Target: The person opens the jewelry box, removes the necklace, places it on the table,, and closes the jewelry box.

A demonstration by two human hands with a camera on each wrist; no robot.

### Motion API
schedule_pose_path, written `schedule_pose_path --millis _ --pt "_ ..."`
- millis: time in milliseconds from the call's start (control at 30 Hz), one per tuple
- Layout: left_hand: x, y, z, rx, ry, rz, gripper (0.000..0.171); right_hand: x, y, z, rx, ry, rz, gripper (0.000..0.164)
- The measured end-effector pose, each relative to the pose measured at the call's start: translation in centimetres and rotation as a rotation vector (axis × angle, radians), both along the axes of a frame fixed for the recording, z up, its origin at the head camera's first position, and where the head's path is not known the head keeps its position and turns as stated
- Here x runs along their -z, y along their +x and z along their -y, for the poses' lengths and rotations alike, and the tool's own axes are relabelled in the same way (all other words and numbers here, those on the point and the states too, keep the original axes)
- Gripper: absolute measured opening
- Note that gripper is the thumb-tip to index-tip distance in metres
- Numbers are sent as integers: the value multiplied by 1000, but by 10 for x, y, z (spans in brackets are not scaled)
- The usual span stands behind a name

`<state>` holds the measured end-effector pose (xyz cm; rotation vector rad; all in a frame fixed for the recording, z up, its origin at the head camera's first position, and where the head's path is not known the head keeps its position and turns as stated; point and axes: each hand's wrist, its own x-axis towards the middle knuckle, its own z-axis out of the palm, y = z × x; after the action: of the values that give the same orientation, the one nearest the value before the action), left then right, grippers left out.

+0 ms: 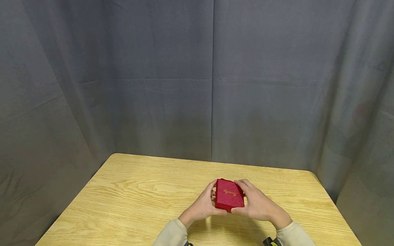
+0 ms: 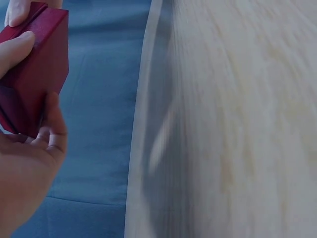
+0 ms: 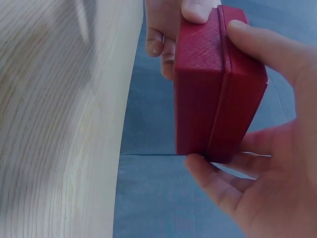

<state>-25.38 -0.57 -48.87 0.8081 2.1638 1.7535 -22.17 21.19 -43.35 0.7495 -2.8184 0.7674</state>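
While left hand (image 1: 202, 205), right hand (image 1: 259, 205) grip box (image 1: 229, 195), wooden table (image 1: 138, 191) lies below; curtains (image 1: 163, 95) behind.

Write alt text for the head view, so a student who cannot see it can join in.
A person's left hand and right hand hold a textured red rectangular box with gold lettering between them, above a pale wood-grain table. Grey fabric curtains hang behind.
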Motion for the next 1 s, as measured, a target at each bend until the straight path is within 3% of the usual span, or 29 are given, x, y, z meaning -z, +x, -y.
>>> schedule_pose_path --millis 400,1000 --pt "-3 0 2 20 9 49 100 1 0 -1 -20 -5 5 80" --pt "0 2 2 18 15 31 101 4 -1 -1 -22 -28 11 82"
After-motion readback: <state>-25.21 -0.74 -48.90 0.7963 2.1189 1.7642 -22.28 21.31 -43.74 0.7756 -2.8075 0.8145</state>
